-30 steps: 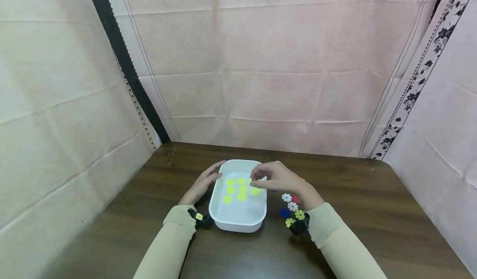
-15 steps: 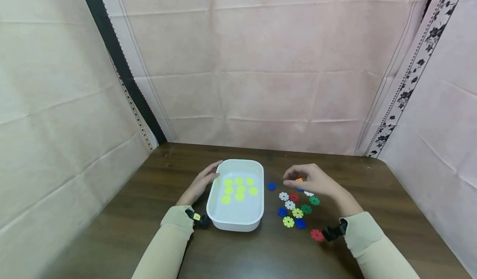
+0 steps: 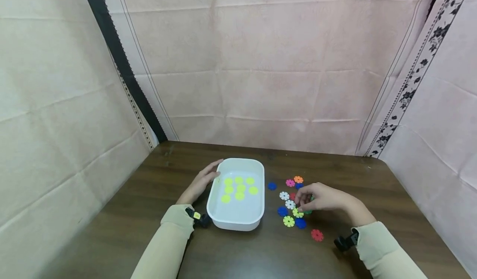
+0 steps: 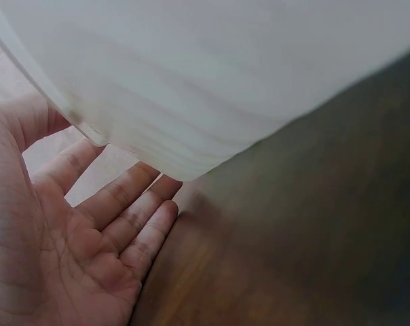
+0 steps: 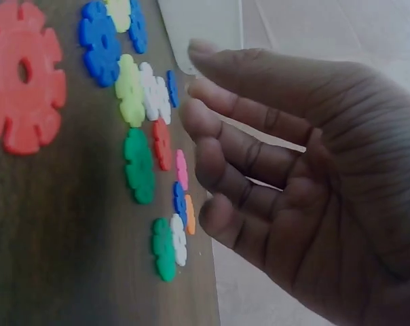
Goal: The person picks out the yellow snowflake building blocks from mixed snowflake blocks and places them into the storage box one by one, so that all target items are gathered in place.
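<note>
My left hand (image 3: 201, 183) rests against the left side of a white plastic tray (image 3: 235, 226), its fingers extended along the wall in the left wrist view. Several yellow-green discs (image 3: 240, 196) lie flat inside. To the tray's right, my right hand (image 3: 324, 198) hovers low over loose notched plastic discs, thumb and fingers apart with nothing between them. Nearest its fingertips are a white disc (image 3: 290, 204) and a yellow-green disc (image 3: 298, 212). Another yellow-green disc (image 3: 288, 221) lies closer to me. Green discs (image 5: 139, 166) are partly hidden by the hand in the head view.
Around the hand lie blue discs (image 3: 283, 211), a pink disc (image 3: 290, 183) and an orange disc (image 3: 298, 179). A red disc (image 3: 317, 235) sits apart, nearer me. The brown wooden table (image 3: 223, 254) ends at a pale cloth backdrop (image 3: 261, 105).
My right hand has gone from above the tray rightward to the loose discs, then lower and toward me. The left hand has stayed at the tray, whose visible discs look the same.
</note>
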Demonstrator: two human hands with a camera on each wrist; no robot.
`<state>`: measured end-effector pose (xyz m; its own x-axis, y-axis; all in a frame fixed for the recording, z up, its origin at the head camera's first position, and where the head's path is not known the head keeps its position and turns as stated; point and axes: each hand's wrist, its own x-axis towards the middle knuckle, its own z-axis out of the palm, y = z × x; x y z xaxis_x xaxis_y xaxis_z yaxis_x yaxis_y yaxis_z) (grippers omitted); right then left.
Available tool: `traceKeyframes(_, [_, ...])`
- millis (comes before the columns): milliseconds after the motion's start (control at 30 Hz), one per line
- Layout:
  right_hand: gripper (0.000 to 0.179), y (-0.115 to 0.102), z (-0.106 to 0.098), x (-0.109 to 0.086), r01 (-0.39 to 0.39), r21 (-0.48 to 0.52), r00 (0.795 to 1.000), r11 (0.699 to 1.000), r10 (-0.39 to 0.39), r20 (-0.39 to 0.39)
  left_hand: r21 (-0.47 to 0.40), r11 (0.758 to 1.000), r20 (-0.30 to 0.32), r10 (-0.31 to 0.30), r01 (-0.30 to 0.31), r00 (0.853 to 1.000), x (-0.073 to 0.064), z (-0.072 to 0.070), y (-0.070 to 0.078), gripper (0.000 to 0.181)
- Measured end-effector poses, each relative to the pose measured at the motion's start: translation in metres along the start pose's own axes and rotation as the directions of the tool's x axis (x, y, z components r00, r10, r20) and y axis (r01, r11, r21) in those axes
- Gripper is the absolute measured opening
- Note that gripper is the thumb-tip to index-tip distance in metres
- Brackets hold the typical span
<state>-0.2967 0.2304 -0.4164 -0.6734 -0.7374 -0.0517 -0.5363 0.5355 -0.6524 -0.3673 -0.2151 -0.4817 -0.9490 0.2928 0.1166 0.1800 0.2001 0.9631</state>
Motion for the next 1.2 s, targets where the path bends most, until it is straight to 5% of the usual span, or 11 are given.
traceKeyframes(333, [0.022,0.001,0.008,0.003,-0.111,-0.060,0.994,0.992,0.112,0.015,0.006,1.000,-0.003,0.006,-0.006,1.000,0.000,0.000,0.000,0.046])
traceKeyframes(1200, [0.023,0.002,0.011,0.006,-0.070,-0.107,0.998,0.992,0.069,-0.006,0.007,1.000,-0.019,-0.011,0.011,1.000,0.002,0.001,-0.001,0.049])
